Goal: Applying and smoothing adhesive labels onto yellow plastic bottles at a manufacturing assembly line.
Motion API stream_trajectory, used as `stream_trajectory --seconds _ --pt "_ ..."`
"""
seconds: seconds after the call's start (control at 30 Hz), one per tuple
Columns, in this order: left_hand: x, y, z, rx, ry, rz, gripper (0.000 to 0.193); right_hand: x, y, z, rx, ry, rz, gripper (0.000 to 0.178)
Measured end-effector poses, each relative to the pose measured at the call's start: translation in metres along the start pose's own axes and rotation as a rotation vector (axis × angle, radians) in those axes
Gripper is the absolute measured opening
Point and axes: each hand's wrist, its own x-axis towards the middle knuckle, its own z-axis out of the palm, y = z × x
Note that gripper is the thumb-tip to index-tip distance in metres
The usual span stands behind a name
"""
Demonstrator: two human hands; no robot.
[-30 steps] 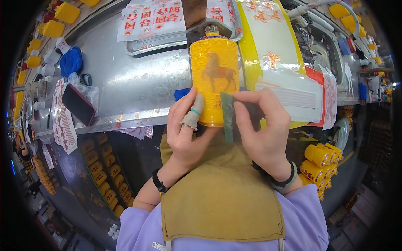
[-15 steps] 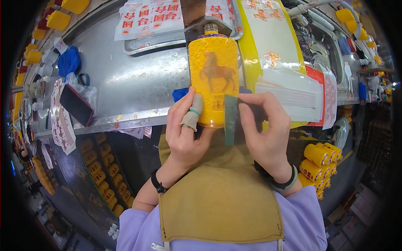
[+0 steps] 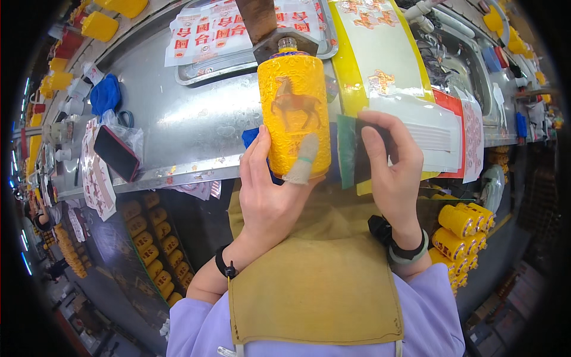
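Observation:
A yellow embossed bottle point(image 3: 293, 125) with a brown horse on its front lies in front of me, its clear glass neck at a dark angular bracket point(image 3: 262, 24). My left hand point(image 3: 267, 199) grips the bottle's lower end from the left. One digit in a pale fabric cover point(image 3: 302, 162) with a green band presses on the bottle's front, below the horse. Right of the bottle and apart from it, my right hand point(image 3: 394, 169) pinches a green flat strip point(image 3: 346, 152) between thumb and fingers. Behind the bottle's lower left side shows a blue cloth point(image 3: 250, 137).
Red-printed sheets point(image 3: 208, 35) lie on a metal tray point(image 3: 196, 76) at the back. A yellow-edged sheet point(image 3: 389, 50) and white strips point(image 3: 431, 135) are to the right. A phone point(image 3: 117, 153) rests left. Yellow bottles point(image 3: 455, 223) are stacked lower right, with more point(image 3: 156, 250) lower left.
My right hand has moved right with the green strip, away from the bottle. The bottle has shifted slightly left and up. The covered digit now lies across its lower front.

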Motion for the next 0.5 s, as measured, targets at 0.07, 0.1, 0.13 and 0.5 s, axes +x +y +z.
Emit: stream_trajectory --seconds 0.07,0.1,0.13,0.5 --pt "0.002 0.002 0.000 0.054 0.003 0.011 0.063 0.011 0.002 -0.002 -0.033 -0.049 -0.104 0.023" --pt "0.002 0.001 0.002 0.095 -0.002 0.019 0.060 0.018 0.001 -0.003 -0.030 -0.048 -0.106 0.023" --pt "0.001 0.000 0.002 0.137 -0.006 0.027 0.057 0.026 -0.001 -0.003 -0.044 -0.073 -0.162 0.027" --pt "0.000 -0.014 -0.008 -0.064 -0.126 -0.023 0.067 0.075 0.003 0.011 -0.136 0.021 -0.398 0.031"
